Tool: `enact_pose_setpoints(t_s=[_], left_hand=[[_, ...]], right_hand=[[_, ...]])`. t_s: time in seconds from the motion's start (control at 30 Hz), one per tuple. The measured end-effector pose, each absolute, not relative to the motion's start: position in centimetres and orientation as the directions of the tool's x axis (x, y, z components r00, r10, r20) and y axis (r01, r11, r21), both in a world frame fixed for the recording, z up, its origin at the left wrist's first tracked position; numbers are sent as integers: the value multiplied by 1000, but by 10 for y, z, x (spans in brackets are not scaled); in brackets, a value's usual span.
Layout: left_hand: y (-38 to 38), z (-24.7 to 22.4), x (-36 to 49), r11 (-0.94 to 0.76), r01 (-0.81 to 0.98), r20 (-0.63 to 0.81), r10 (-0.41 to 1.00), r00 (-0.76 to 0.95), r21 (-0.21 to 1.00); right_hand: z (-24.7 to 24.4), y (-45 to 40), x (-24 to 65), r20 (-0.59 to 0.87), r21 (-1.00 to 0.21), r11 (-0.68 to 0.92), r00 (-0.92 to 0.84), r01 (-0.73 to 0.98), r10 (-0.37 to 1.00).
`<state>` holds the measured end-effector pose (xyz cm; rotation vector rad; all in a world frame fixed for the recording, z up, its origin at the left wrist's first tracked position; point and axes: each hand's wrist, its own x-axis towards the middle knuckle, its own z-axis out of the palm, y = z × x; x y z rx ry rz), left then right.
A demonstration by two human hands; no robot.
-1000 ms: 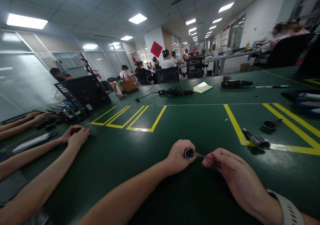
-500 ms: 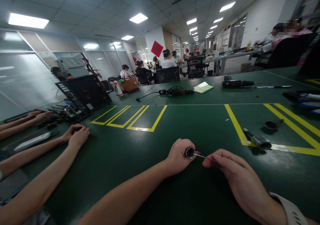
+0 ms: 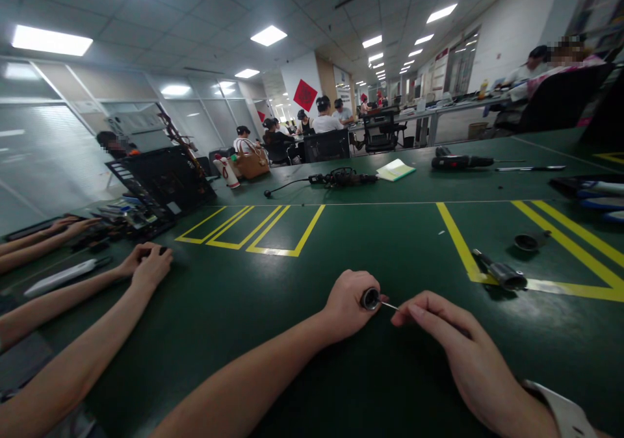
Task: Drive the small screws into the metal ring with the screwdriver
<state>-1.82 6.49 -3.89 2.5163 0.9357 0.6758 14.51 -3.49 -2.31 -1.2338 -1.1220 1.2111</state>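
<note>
My left hand [image 3: 347, 307] is closed around a dark, hollow cylindrical part [image 3: 370, 299], whose round open end faces me. Between the thumb and fingers of my right hand [image 3: 455, 334] is pinched a thin metal rod [image 3: 389, 305]. The rod's far end meets the right side of the cylindrical part; whether it goes inside I cannot tell. To the right on the green table lie a similar dark cylinder with a narrow stem [image 3: 507, 275] and a dark cup-shaped piece [image 3: 531, 240].
Yellow tape outlines [image 3: 298, 252] mark the table [image 3: 253, 334]. Toward the back are a cabled tool [image 3: 344, 177], a notepad [image 3: 396, 170], a black power screwdriver [image 3: 462, 162] and a pen [image 3: 531, 168]. At left, a co-worker's hands [image 3: 151, 266] hold something dark, near a white tool [image 3: 61, 277].
My right hand has shifted slightly left toward the cylindrical part, and less of the rod shows between my hands. My left hand stays nearly still.
</note>
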Motion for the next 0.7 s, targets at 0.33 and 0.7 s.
enact_pose_setpoints(t_s=[0.33,0.7], left_hand=[[65,-37,-19,-694,442,297,674,676,568],[67,-42,-18,-682,428,354,699,622,593]], right_hand=[[-23,-30,145,-178,-925,-153,41,-349,983],[-24,-37,146,-51,-990,-41,70,-136,996]])
